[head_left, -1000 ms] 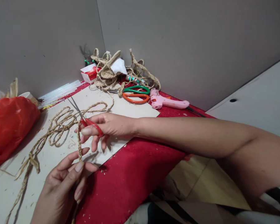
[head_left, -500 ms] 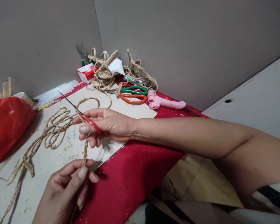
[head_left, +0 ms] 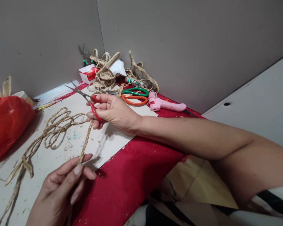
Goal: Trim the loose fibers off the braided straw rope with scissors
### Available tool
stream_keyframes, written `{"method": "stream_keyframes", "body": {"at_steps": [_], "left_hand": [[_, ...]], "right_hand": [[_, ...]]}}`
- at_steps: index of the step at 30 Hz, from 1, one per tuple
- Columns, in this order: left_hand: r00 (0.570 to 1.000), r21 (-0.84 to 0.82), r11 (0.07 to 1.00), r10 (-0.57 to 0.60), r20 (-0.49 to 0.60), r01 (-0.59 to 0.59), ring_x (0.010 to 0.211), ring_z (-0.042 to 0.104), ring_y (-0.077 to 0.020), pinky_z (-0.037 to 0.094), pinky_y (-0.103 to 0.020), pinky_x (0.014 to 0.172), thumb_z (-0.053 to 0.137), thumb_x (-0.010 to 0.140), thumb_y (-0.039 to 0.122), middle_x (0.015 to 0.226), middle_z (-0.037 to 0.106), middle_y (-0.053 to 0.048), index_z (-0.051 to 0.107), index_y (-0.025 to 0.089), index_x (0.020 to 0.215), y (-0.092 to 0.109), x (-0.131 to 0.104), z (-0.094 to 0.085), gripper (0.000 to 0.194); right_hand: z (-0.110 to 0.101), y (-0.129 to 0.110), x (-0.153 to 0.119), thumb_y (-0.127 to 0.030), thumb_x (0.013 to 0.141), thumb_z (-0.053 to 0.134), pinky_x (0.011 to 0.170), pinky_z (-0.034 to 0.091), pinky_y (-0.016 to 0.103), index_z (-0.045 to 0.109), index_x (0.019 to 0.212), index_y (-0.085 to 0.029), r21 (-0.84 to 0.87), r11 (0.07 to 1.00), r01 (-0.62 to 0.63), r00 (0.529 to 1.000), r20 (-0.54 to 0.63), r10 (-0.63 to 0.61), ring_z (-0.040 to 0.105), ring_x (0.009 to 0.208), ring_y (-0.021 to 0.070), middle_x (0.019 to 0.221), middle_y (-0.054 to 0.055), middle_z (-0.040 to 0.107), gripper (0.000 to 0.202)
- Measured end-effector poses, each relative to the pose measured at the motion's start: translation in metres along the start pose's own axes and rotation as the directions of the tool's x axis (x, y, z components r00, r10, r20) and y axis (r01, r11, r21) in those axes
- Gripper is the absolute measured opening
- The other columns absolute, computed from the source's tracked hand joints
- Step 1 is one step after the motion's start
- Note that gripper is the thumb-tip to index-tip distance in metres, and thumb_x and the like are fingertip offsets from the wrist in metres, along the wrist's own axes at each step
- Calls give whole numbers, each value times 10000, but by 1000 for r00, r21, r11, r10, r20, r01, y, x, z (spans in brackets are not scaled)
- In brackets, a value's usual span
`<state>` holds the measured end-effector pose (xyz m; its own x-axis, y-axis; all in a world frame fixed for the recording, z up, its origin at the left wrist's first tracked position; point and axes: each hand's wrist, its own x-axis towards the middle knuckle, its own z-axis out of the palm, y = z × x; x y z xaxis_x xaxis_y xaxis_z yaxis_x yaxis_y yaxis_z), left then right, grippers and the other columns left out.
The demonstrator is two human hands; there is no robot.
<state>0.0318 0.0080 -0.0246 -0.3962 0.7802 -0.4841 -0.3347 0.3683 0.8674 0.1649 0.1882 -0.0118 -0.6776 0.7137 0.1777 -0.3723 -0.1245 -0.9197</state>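
Note:
A tan braided cord runs up between my two hands over the white sheet. Its lower part is pinched between thumb and fingers of my left hand. My right hand holds small red-handled scissors, blades parted and pointing to the upper left. The cord passes up to the right-hand fingers, which hide part of it. Left of the hands, more of the cord lies in loops on the sheet, with a knot and loose ends below them.
A red plastic bag sits at the left. Clear sticks lie along the wall. At the back are a heap of braided cord, a red-and-white box, green-and-orange-handled scissors and a pink glue gun. Red cloth covers the table.
My right hand has moved up and slightly right, and the red-handled scissors have gone from closed to open blades. My left hand has shifted slightly left, still pinching the cord.

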Motion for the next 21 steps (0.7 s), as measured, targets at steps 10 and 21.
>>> {"method": "stream_keyframes", "body": {"at_steps": [10,21], "left_hand": [[998,25,998,66,-1,-66,494,514,-88,402,-130,459,806,636,326,550,619,-24,728,191,952,1,0,-3,352],[994,81,991,110,18,-111,435,368,-60,306,-132,437,754,704,351,471,523,34,695,205,910,-4,4,-2,259]], "right_hand": [[2,2,-2,-76,771,570,487,492,151,443,991,-193,-169,979,116,992,-35,-124,628,473,74,566,-119,546,279],[20,11,-18,-415,757,707,711,516,215,462,1033,-207,195,962,-192,946,298,129,653,800,102,814,-5,671,424]]}}
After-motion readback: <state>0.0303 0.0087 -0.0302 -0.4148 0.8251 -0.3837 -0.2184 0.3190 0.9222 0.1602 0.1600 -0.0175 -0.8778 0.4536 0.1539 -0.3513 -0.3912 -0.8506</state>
